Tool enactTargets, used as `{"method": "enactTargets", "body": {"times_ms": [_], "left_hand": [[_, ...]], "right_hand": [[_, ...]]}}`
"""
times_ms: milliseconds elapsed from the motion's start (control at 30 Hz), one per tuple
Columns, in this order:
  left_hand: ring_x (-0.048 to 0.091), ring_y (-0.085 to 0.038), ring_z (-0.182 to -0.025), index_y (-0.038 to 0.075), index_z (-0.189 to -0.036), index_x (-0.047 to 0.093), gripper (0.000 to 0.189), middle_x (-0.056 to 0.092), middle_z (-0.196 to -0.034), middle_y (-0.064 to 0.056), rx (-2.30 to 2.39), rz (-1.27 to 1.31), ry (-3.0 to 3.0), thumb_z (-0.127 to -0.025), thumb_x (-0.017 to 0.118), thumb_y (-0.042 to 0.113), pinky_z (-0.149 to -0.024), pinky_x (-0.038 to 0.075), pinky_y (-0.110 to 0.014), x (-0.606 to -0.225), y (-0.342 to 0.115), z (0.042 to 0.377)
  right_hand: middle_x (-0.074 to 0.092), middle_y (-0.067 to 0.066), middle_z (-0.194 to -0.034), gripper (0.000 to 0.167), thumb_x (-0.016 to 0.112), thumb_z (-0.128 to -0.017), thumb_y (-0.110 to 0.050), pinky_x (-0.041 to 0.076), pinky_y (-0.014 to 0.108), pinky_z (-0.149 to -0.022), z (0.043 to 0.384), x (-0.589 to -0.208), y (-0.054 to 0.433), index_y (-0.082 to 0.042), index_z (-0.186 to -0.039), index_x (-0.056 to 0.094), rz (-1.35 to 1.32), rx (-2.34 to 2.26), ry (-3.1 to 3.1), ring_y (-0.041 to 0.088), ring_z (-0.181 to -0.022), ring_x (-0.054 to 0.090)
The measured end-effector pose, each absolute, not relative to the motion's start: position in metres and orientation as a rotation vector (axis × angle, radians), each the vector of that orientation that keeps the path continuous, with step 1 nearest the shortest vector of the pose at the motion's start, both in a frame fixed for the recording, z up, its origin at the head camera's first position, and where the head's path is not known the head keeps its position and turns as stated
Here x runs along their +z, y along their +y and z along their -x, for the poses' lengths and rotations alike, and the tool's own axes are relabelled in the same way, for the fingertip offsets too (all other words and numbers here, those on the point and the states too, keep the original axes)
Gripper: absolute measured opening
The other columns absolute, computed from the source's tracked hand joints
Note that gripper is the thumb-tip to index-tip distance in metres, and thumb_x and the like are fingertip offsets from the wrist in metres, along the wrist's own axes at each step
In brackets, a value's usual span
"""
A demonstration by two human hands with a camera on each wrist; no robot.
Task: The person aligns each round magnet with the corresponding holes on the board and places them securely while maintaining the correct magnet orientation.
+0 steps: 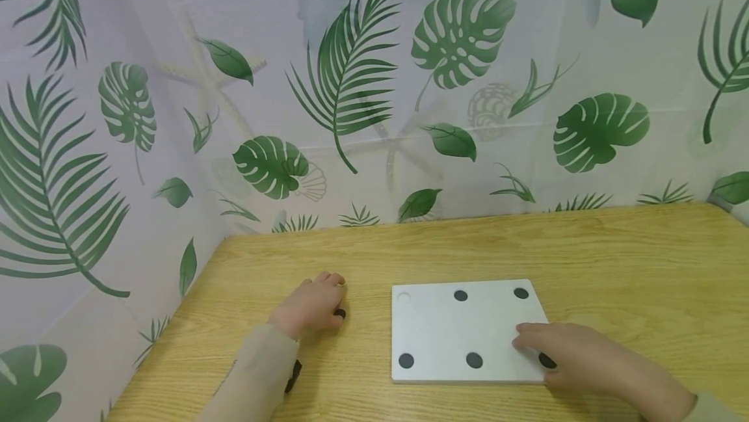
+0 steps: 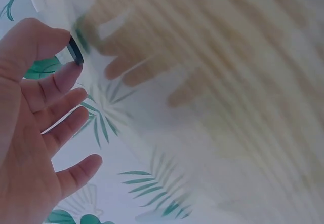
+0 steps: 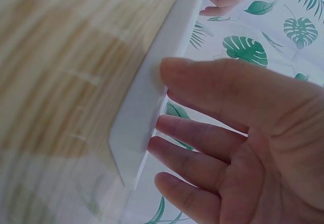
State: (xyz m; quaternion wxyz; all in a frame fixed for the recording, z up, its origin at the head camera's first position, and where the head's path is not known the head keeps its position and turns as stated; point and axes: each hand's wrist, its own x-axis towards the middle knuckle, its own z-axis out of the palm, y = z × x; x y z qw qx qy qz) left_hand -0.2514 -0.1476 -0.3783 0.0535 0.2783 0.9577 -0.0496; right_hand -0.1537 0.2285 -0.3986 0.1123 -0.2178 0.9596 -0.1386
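Note:
My left hand hovers over the table to the left of a white rectangular board. Between its thumb and index finger it pinches a small, thin black disc; the other fingers are spread. Several similar black discs dot the board's face, while its far left corner shows a pale round mark. My right hand rests at the board's right edge, partly covering a disc there. In the right wrist view, the thumb touches the board's side and the other fingers extend loosely along the upper edge.
The wood-grain table runs back to a hanging white cloth printed with green leaves, which also closes off the left side. A dark strap-like piece shows beneath the left sleeve.

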Motion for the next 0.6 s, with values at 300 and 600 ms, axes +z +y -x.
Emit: {"method": "enactTargets", "body": {"times_ms": [300,600], "left_hand": [[0.042,-0.025,-0.126,0.012,-0.064,0.050,0.024,0.049,-0.136,-0.007,-0.213,-0.928,2.910,-0.082,0.063,0.021,-0.096,0.042,-0.048,-0.372,-0.123,0.255],[0.040,-0.024,-0.129,0.013,-0.068,0.053,0.022,0.047,-0.139,-0.006,-0.180,-0.991,2.908,-0.083,0.064,0.022,-0.100,0.040,-0.046,-0.366,-0.096,0.259]], "right_hand": [[0.059,0.013,-0.127,0.041,0.076,-0.072,-0.005,0.043,0.051,-0.094,0.154,-0.396,0.227,-0.010,-0.112,0.066,0.622,-0.424,2.803,0.037,-0.116,0.055],[0.059,0.013,-0.127,0.041,0.075,-0.072,-0.004,0.042,0.052,-0.095,0.154,-0.395,0.225,-0.011,-0.112,0.066,0.591,-0.437,2.792,0.036,-0.117,0.054]]}}
